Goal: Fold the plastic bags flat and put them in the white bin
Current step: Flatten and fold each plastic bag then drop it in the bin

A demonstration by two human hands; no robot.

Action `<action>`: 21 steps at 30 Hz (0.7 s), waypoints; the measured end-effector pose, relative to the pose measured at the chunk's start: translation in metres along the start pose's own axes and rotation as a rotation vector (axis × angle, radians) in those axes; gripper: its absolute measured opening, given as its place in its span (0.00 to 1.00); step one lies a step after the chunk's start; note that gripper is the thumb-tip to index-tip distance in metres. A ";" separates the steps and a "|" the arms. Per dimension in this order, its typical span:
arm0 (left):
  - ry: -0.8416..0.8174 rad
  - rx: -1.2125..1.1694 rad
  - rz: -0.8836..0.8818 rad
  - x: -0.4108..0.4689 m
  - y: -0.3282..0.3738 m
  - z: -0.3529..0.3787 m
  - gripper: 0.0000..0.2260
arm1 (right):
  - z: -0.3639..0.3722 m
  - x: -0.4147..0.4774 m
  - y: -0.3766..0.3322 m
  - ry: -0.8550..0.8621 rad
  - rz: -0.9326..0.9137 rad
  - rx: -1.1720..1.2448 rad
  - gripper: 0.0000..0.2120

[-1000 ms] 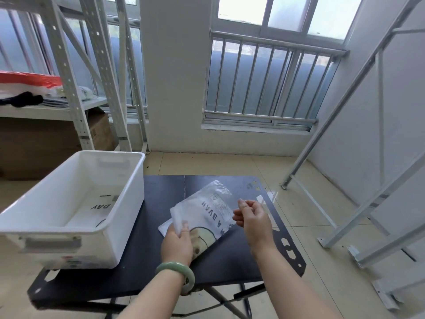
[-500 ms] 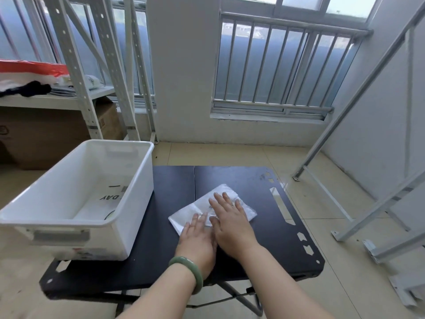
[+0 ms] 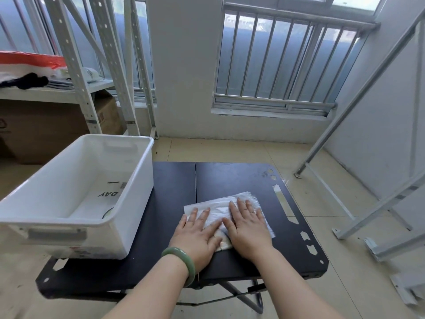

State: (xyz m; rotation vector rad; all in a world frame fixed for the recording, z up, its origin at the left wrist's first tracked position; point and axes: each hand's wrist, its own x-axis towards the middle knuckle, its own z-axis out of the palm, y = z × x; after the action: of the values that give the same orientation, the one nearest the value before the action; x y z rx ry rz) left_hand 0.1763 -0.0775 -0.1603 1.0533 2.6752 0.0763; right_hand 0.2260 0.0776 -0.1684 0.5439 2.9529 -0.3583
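The folded translucent white plastic bag (image 3: pixel 220 209) lies flat under both flat-fingered, ungripping palms, left hand (image 3: pixel 197 236) beside right hand (image 3: pixel 248 229); the white plastic bin (image 3: pixel 128 203) stands left of them.

Both the left hand (image 3: pixel 195 236) and the right hand (image 3: pixel 249 229) pressed flat on the plastic bag (image 3: pixel 218 209) on the tabletop (image 3: pixel 174 203), beside the white bin (image 3: pixel 128 210).

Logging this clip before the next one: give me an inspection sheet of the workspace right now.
Surface: black folding table, cut-outs along its right edge.
Job's things: plastic bag lying flat on the table; white bin on the table's left, a printed item inside.
Clutter: nothing seen.
Hands: left hand and right hand both press flat on the bag, fingers straight.
Cables: nothing seen.
Surroundings: metal shelving, cardboard box, barred window.
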 end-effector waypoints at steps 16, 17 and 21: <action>0.251 -1.088 -0.639 -0.007 -0.005 -0.032 0.36 | 0.003 -0.003 0.014 0.023 0.119 -0.027 0.31; 0.225 -1.120 -0.651 -0.006 -0.006 -0.032 0.36 | 0.003 -0.003 0.014 0.022 0.119 -0.027 0.30; 0.131 -1.180 -0.527 -0.009 -0.002 -0.032 0.20 | 0.003 -0.004 0.013 0.033 0.114 -0.029 0.30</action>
State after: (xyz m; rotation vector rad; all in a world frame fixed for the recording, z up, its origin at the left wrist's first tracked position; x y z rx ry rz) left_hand 0.1731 -0.0835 -0.1282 -0.0306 2.2186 1.4041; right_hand 0.2346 0.0875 -0.1735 0.7175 2.9367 -0.2963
